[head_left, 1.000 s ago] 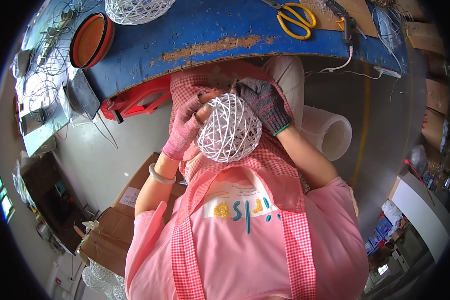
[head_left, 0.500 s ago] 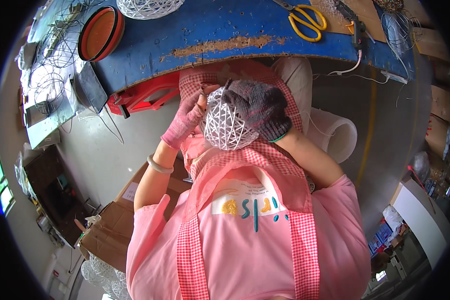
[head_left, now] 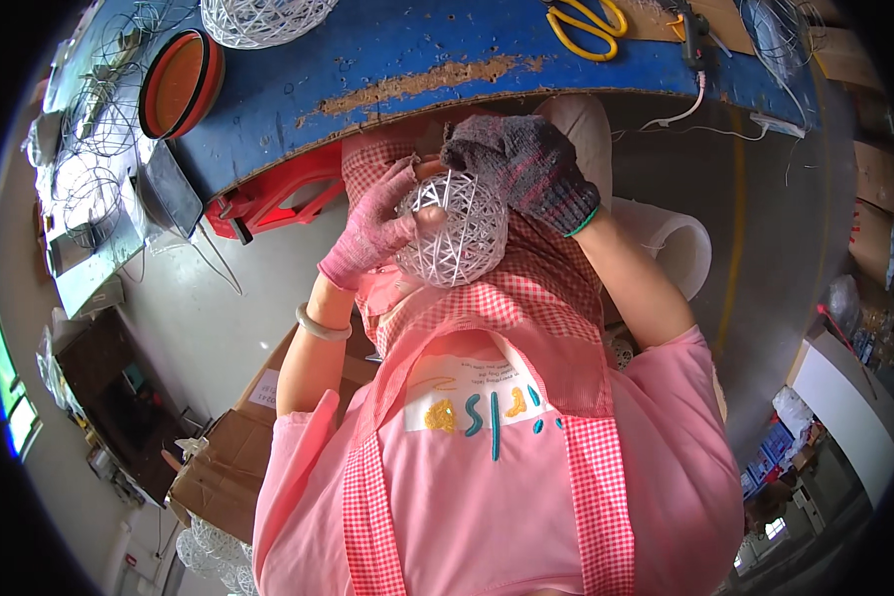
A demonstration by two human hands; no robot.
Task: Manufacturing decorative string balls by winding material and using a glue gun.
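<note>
Above my lap I hold a white openwork ball point(head_left: 464, 238), woven from thin crisscrossing strips. My left hand point(head_left: 375, 226), in a pink glove with bare fingertips, grips the ball's left side, the thumb lying across its front. At the upper right of the ball is my right hand point(head_left: 526, 167), in a dark grey knitted glove with a green cuff. Its fingers curl over the ball's top edge, and their tips are partly hidden. Beyond the ball stands the blue worktable point(head_left: 397, 55).
On the table are a larger white woven ball point(head_left: 266, 18), a round orange dish with black rim point(head_left: 181, 84), yellow-handled scissors point(head_left: 588, 30) and a dark corded tool point(head_left: 695, 45). A red stool point(head_left: 278, 194) is under it. A white cylinder point(head_left: 677, 248) and cardboard box point(head_left: 223, 462) flank me.
The ball has turned in my hands. My left thumb now lies across its front, and my right hand has shifted slightly up and right. The whole view has moved a little.
</note>
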